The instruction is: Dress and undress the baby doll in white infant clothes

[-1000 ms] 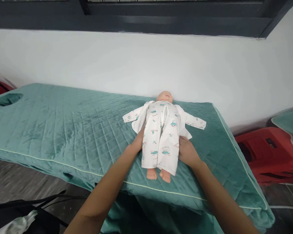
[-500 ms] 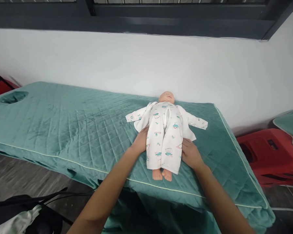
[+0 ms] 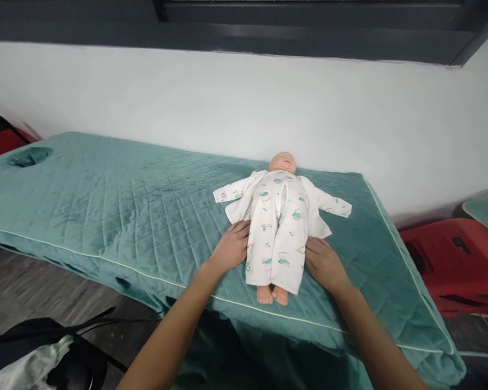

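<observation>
On its back lies a baby doll (image 3: 282, 161) with its bare feet towards me. It has on a white printed jacket (image 3: 323, 203), spread open with the sleeves out to the sides. White printed trousers (image 3: 276, 244) cover its front from the chest down to the ankles. My left hand (image 3: 232, 247) rests beside the left edge of the trousers, fingers stretched out and fingertips at the cloth. On the other side my right hand (image 3: 324, 264) lies with fingers extended against the right edge. Its fingertips are partly hidden there.
The doll lies on a bed with a green quilted cover (image 3: 146, 216), which has a face hole (image 3: 30, 157) at the far left. Behind runs a white wall (image 3: 166, 103). A red plastic stool (image 3: 459, 260) stands at right, and a black bag or seat (image 3: 44, 346) at lower left.
My left hand has slid slightly away from the trousers, so more of its fingers show. My right hand stays at the right edge. The view has shifted a little.
</observation>
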